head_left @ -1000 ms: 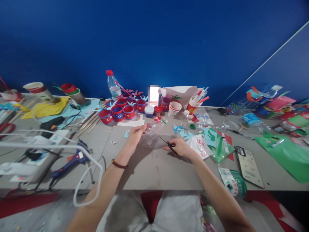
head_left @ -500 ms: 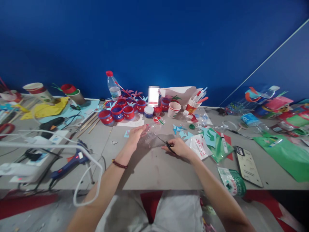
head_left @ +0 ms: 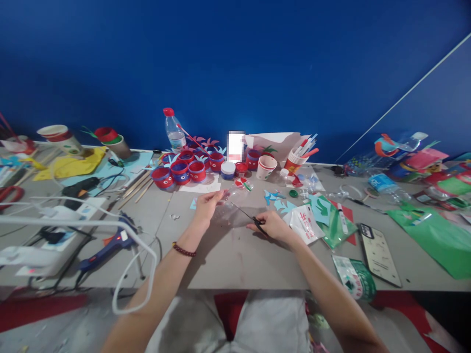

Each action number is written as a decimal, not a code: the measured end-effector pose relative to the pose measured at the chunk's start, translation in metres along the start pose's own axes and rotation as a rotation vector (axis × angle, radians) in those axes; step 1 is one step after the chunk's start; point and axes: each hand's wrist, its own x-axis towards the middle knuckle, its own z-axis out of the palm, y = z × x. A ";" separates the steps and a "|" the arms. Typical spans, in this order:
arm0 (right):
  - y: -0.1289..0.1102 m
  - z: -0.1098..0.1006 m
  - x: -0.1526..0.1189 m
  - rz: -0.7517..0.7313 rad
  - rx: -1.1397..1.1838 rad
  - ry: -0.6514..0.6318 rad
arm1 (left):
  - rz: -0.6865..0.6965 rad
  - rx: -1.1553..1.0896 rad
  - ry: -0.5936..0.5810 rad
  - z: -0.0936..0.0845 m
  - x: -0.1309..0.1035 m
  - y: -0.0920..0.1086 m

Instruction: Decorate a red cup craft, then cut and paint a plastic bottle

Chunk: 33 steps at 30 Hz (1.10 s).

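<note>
My left hand (head_left: 208, 205), with a beaded bracelet at the wrist, is closed on a clear piece of plastic bottle (head_left: 231, 205) above the middle of the table. The plastic is see-through, so its outline is hard to make out. In my right hand (head_left: 271, 223) is a pair of black-handled scissors (head_left: 259, 225). Its blades point up and left and meet the plastic; whether they are cutting through it I cannot tell. Behind the hands stand several red and blue painted cups (head_left: 180, 172) with eyes, and a white-lidded jar (head_left: 228, 170).
On the left are a glue gun (head_left: 106, 247), a power strip (head_left: 66, 242) and looping white cables. Paper cups (head_left: 266, 167), a cup of markers (head_left: 295, 161) and blue paper cutouts (head_left: 274, 197) stand or lie behind. A phone (head_left: 379, 252) and green sheets are on the right.
The hands hold nearly the same pose, with the scissors still at the clear plastic. The view has shifted very slightly; nothing was let go or taken up.
</note>
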 end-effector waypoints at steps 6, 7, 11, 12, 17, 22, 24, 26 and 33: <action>-0.003 0.003 -0.002 0.011 0.047 0.011 | -0.002 -0.041 0.032 0.002 -0.003 0.001; -0.004 0.003 -0.003 0.016 0.059 0.018 | 0.003 -0.034 0.022 0.002 -0.003 0.000; -0.004 0.002 -0.003 0.060 0.097 0.024 | 0.013 0.069 -0.082 -0.001 0.000 0.002; -0.004 0.002 -0.003 0.063 0.103 0.024 | -0.003 0.086 -0.112 -0.003 0.001 0.002; -0.001 0.002 -0.002 0.039 0.106 0.007 | -0.045 0.054 -0.164 -0.007 0.002 0.006; -0.002 0.001 -0.002 0.029 0.074 -0.016 | -0.074 0.006 -0.138 -0.007 0.001 0.008; -0.003 0.000 -0.002 0.024 0.063 -0.011 | -0.112 -0.027 -0.121 -0.006 0.001 0.008; -0.004 0.000 -0.003 0.018 0.061 -0.002 | -0.138 -0.049 -0.112 -0.006 0.002 0.008; -0.003 0.002 -0.004 -0.002 0.116 0.023 | -0.021 -0.014 -0.158 -0.007 0.003 0.007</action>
